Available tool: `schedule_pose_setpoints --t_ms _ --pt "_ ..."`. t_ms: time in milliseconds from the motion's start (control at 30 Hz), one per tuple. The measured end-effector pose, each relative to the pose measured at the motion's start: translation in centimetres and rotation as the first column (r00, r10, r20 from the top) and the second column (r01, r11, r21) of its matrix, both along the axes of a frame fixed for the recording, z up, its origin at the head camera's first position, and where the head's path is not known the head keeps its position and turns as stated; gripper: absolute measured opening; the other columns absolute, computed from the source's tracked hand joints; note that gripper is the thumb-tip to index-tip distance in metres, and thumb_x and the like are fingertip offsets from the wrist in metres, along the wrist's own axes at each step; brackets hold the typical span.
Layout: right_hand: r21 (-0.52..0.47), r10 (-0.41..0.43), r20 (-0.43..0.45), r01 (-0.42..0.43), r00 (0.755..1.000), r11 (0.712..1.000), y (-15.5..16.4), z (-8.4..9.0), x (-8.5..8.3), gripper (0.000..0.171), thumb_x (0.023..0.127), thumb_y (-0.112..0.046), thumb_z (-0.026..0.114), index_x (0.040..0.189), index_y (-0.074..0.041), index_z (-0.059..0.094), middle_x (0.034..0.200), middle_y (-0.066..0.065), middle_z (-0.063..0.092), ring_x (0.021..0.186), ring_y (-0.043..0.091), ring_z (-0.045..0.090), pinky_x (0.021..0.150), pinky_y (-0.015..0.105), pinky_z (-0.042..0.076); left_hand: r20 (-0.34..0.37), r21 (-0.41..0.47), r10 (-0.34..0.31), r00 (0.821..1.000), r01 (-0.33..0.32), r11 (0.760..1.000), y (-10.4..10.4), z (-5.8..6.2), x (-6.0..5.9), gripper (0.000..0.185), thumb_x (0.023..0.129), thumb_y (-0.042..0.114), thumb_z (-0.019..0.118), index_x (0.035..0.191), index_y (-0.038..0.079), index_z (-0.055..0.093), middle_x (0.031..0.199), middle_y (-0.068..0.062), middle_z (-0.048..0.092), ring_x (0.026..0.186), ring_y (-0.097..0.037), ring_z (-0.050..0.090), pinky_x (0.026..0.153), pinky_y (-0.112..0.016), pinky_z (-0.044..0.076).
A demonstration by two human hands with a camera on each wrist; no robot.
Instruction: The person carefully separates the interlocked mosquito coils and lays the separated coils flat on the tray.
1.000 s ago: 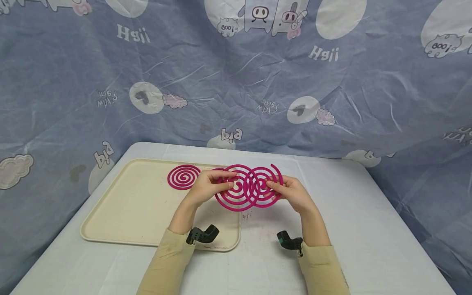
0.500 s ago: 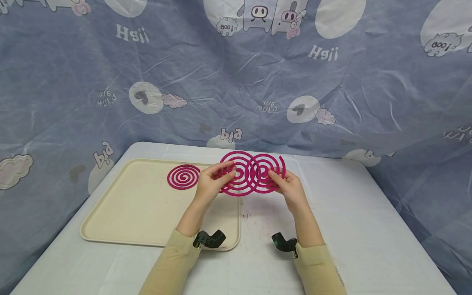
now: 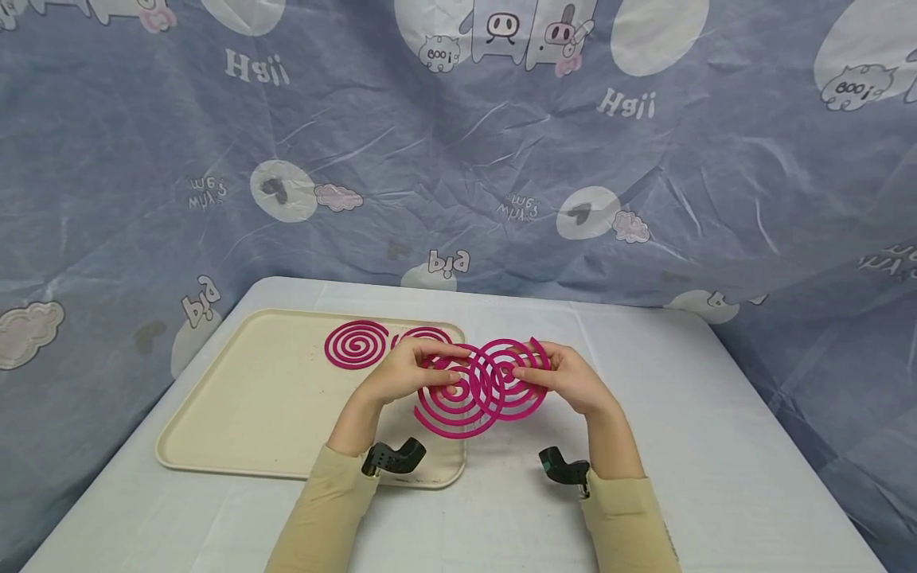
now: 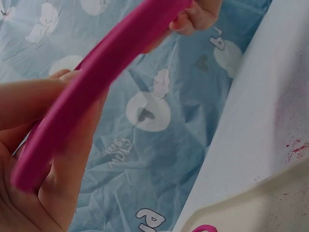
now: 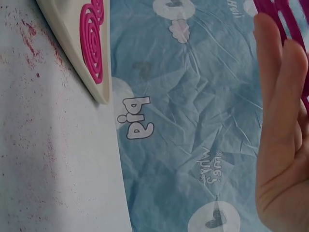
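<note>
Two magenta mosquito coils overlap in the middle of the head view, raised above the table. Pinching the left coil [image 3: 458, 434] between thumb and fingers is my left hand [image 3: 401, 374]. My right hand [image 3: 575, 380] grips the right coil [image 3: 517, 416] the same way, its thumb near the centre. Where their rings cross, I cannot tell whether the coils are joined or merely overlapping. The left wrist view has a coil [image 4: 96, 82] nearly edge-on across the left hand. In the right wrist view, only part of a coil shows beyond the fingers [image 5: 285, 111].
A cream tray [image 3: 272, 406] lies on the left of the white table [image 3: 680, 414]. Near its back edge are two more flat coils, one whole [image 3: 357, 345] and one [image 3: 426, 329] partly behind the left hand. Reddish crumbs [image 5: 31, 34] dot the table. A blue printed cloth [image 3: 458, 175] hangs behind.
Both hands rose with the two coils, then came back down lower and tilted them flatter. A second coil on the tray has come into sight behind the left hand.
</note>
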State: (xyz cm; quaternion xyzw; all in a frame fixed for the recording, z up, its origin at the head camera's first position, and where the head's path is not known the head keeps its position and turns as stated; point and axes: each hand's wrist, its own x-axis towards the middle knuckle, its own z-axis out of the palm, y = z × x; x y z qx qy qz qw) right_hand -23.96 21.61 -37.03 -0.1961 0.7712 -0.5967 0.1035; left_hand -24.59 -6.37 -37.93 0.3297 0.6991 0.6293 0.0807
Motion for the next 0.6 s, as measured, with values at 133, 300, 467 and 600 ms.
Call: schedule_pose_setpoints --t_ms 133,300,467,600 --pt "-0.019 -0.074 -0.014 0.074 0.997 0.997 -0.4 -0.1 -0.1 0.033 0.086 -0.009 0.068 0.105 0.014 0.055 0.079 0.015 0.069 0.073 0.022 0.068 0.070 0.031 0.056 -0.018 0.047 0.072 0.997 -0.071 0.996 0.1 -0.1 -0.1 0.036 0.081 0.000 0.071 0.116 -0.003 0.064 0.110 -0.014 0.064 0.077 -0.018 0.066 0.065 -0.031 0.056" --pt "-0.097 -0.178 -0.020 0.176 0.984 0.980 -1.0 -0.1 -0.2 0.037 0.086 -0.012 0.068 0.111 0.011 0.056 0.086 0.014 0.069 0.075 0.017 0.068 0.072 0.031 0.056 0.007 0.122 0.181 0.984 -0.180 0.976 0.4 -0.1 -0.2 0.038 0.080 0.002 0.072 0.117 -0.003 0.064 0.120 -0.014 0.061 0.087 -0.014 0.064 0.069 -0.027 0.055" --pt "-0.253 -0.301 -0.003 0.291 0.954 0.923 -2.1 -0.2 -0.1 0.040 0.086 -0.012 0.069 0.115 0.010 0.053 0.085 0.002 0.070 0.081 0.017 0.069 0.076 0.030 0.055 0.098 0.223 0.323 0.941 -0.337 0.915 1.1 -0.1 -0.1 0.038 0.081 0.006 0.073 0.118 0.001 0.065 0.106 -0.014 0.066 0.075 -0.017 0.068 0.063 -0.026 0.056" --pt "-0.366 -0.373 -0.001 0.347 0.928 0.864 -2.9 -0.3 -0.1 0.039 0.085 -0.010 0.070 0.115 0.009 0.052 0.085 -0.001 0.070 0.083 0.018 0.069 0.075 0.032 0.054 0.142 0.342 0.407 0.903 -0.430 0.835 1.9 -0.2 0.1 0.038 0.081 0.006 0.073 0.118 0.003 0.065 0.104 -0.016 0.068 0.075 -0.029 0.069 0.066 -0.030 0.056"
